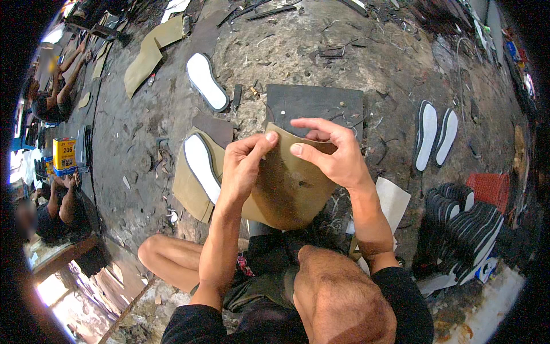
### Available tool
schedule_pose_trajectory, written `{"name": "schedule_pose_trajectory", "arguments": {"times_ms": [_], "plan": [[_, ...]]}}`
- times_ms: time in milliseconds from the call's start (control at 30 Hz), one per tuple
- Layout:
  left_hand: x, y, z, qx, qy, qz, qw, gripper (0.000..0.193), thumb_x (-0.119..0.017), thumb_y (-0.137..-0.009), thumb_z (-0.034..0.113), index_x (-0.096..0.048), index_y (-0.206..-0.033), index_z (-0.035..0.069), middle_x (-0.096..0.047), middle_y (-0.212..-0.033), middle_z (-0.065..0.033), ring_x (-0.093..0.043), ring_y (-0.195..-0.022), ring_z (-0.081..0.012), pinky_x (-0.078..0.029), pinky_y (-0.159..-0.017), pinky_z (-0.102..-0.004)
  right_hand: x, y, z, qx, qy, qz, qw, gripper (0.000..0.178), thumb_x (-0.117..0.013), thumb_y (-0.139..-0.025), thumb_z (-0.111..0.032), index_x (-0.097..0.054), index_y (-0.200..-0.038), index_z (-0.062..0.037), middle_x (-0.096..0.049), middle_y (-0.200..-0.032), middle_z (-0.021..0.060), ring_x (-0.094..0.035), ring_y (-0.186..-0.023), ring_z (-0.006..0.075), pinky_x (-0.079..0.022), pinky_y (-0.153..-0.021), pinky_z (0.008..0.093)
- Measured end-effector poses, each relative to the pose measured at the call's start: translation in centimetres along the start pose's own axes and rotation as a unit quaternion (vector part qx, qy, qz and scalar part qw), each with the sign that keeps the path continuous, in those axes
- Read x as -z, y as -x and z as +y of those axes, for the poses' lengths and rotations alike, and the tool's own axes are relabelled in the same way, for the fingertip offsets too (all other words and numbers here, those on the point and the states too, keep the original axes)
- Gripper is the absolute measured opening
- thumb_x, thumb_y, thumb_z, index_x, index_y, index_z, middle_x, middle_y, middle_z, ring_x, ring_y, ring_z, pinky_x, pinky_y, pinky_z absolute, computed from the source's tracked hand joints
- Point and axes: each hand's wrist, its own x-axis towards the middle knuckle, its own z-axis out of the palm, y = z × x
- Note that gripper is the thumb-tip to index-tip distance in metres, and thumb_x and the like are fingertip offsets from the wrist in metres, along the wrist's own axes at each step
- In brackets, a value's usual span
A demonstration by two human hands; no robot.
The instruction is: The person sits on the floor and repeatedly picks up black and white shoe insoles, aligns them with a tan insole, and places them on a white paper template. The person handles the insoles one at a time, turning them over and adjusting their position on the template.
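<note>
A tan, flexible sheet [292, 189] with a curved lower edge hangs upright over my lap. My left hand [245, 161] pinches its upper edge between thumb and fingers. At the same edge, farther right, my right hand [342, 153] has its thumb near the face of the sheet and its index finger stretched out above it, apart from the thumb. A dark flat square sheet [315, 103] lies on the floor just beyond. Left of my left hand, a white shoe sole [201, 166] with a dark rim rests on tan sheet pieces [189, 198].
Another white sole [206, 80] lies farther off, and a pair of soles [425, 135] to the right. Stacked dark soles [464, 223] stand by a red basket [492, 189]. Scraps litter the floor. Two people sit at left near a yellow can [64, 153].
</note>
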Motion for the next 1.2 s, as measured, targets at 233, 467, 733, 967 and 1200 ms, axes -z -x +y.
{"name": "schedule_pose_trajectory", "arguments": {"times_ms": [233, 467, 733, 967, 1200], "plan": [[0.4, 0.3, 0.3, -0.014, -0.092, -0.126, 0.988, 0.052, -0.085, -0.081, 0.027, -0.065, -0.119, -0.002, -0.071, -0.103, -0.0052, -0.065, -0.092, -0.0138, -0.051, -0.086, -0.0286, 1.8, -1.9, 1.1, -0.023, -0.037, 0.051, 0.998, 0.026, -0.079, -0.087, -0.018, -0.076, -0.103, 0.0024, -0.075, -0.09, 0.0046, -0.066, -0.083, 0.0098, -0.051, -0.077, 0.0258], [0.9, -0.3, 0.2, 0.077, -0.064, -0.143, 0.985, 0.084, -0.095, -0.065, 0.021, -0.054, -0.135, -0.001, -0.07, -0.115, -0.0121, -0.065, -0.108, -0.0221, -0.051, -0.097, -0.0361, 3.3, -1.8, 2.1, 0.048, -0.045, -0.097, 0.993, 0.07, -0.088, -0.075, -0.02, -0.06, -0.136, -0.001, -0.068, -0.128, 0.012, -0.063, -0.114, 0.016, -0.049, -0.1, 0.0327], [11.0, -0.2, -7.7, -0.112, -0.229, 0.325, 0.911, 0.059, -0.084, -0.083, 0.028, -0.063, -0.132, 0.004, -0.066, -0.126, -0.0172, -0.06, -0.121, -0.0286, -0.044, -0.104, -0.0402, 5.4, 2.6, -1.0, 0.031, 0.103, 0.169, 0.98, 0.049, -0.081, -0.08, -0.009, -0.065, -0.125, -0.0006, -0.073, -0.111, 0.0141, -0.071, -0.096, 0.019, -0.055, -0.084, 0.0315], [13.3, 5.1, -22.5, 0.085, -0.573, 0.379, 0.722, 0.092, -0.087, -0.076, 0.028, -0.038, -0.15, 0.005, -0.055, -0.135, -0.019, -0.061, -0.113, -0.0299, -0.047, -0.099, -0.0387, -3.7, 3.6, 0.4, 0.062, 0.367, 0.134, 0.918, 0.072, -0.082, -0.077, -0.024, -0.051, -0.14, -0.01, -0.052, -0.13, 0.0164, -0.054, -0.12, 0.0358, -0.05, -0.096, 0.0471], [10.7, 7.2, -16.7, 0.097, 0.238, 0.121, 0.959, 0.067, -0.055, -0.081, 0.004, -0.044, -0.148, 0.005, -0.062, -0.124, -0.0086, -0.061, -0.112, -0.0188, -0.046, -0.097, -0.0284, -4.4, 5.3, 7.2, 0.028, 0.061, 0.025, 0.997, 0.079, -0.086, -0.08, -0.024, -0.049, -0.148, -0.0122, -0.056, -0.145, 0.0097, -0.057, -0.126, 0.0229, -0.054, -0.093, 0.0407]]}}
